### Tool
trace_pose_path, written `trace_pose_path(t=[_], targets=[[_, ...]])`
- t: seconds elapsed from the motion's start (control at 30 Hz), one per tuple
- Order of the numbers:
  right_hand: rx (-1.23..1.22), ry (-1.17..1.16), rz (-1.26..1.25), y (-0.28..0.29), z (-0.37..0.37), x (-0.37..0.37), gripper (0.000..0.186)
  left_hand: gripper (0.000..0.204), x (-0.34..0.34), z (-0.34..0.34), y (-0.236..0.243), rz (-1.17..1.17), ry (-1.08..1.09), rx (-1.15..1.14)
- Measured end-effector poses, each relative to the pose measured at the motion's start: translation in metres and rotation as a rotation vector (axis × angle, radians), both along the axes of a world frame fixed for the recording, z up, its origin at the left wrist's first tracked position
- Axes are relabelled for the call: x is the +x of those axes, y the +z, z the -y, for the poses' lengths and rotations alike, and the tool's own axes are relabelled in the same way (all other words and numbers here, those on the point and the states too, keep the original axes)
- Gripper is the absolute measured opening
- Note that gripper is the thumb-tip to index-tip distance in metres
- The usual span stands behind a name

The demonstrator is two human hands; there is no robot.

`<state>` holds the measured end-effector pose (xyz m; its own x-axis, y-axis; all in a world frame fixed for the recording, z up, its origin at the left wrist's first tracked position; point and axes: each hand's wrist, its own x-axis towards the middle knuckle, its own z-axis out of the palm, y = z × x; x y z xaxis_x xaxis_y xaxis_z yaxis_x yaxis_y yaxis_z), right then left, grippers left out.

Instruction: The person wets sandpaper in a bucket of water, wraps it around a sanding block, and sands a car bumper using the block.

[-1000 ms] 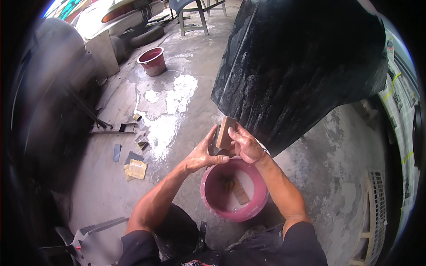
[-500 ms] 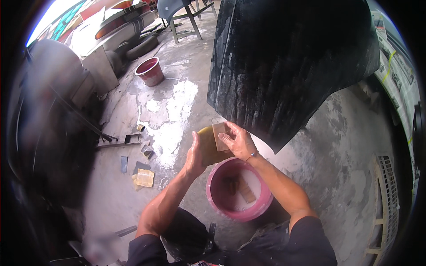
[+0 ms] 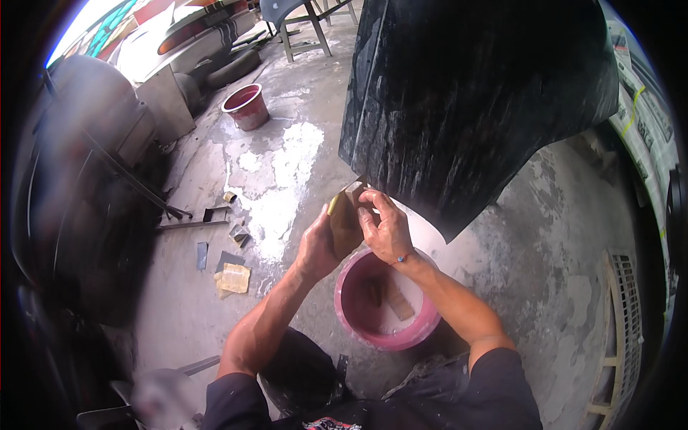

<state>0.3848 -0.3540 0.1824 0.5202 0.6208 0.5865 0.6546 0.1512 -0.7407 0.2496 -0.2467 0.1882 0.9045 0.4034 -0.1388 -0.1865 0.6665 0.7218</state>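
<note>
Over the pink bucket (image 3: 428, 326), my left hand (image 3: 315, 240) grips a bent olive-brown sheet (image 3: 345, 231) that looks like sandpaper. My right hand (image 3: 388, 231) pinches a small tan sanding block (image 3: 354, 192) against the sheet's right side. Both pieces are seen nearly edge-on, and my fingers cover part of them. Whitish water stands in the bucket, along with a tan strip-like piece (image 3: 399, 302). Just beyond my hands rises a large black panel (image 3: 466, 100), shaped like a car bonnet, wet and streaked.
A red bucket (image 3: 247, 115) stands on the wet concrete at far left. Sheet scraps (image 3: 233, 278) and small containers (image 3: 239, 233) lie left of my arms. A dark metal stand (image 3: 193, 223) juts in from the left. A slatted plastic piece (image 3: 622, 322) lies at right.
The sheet and block have turned from facing me to nearly edge-on. Both hands have tilted with them and shifted slightly away from me, with the grip kept.
</note>
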Motion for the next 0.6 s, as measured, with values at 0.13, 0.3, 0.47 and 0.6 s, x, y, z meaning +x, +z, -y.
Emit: trace_pose_path(t=[0.13, 0.3, 0.47, 0.6], targets=[[0.001, 0.052, -0.070, -0.002, 0.005, -0.009, 0.035, 0.063, -0.002, -0.006, 0.002, 0.018, -0.003, 0.833], [-0.046, 0.136, -0.159, -0.003, 0.002, -0.013, 0.041, 0.063, 0.003, 0.006, -0.006, 0.007, 0.015, 0.532], [-0.022, 0.291, -0.315, 0.009, 0.001, -0.015, 0.046, 0.066, 0.005, 0.017, 0.006, -0.130, 0.083, 0.799], [-0.050, 0.369, -0.294, -0.001, -0.005, 0.002, 0.036, 0.068, 0.015, 0.014, -0.008, -0.147, 0.167, 0.843]])
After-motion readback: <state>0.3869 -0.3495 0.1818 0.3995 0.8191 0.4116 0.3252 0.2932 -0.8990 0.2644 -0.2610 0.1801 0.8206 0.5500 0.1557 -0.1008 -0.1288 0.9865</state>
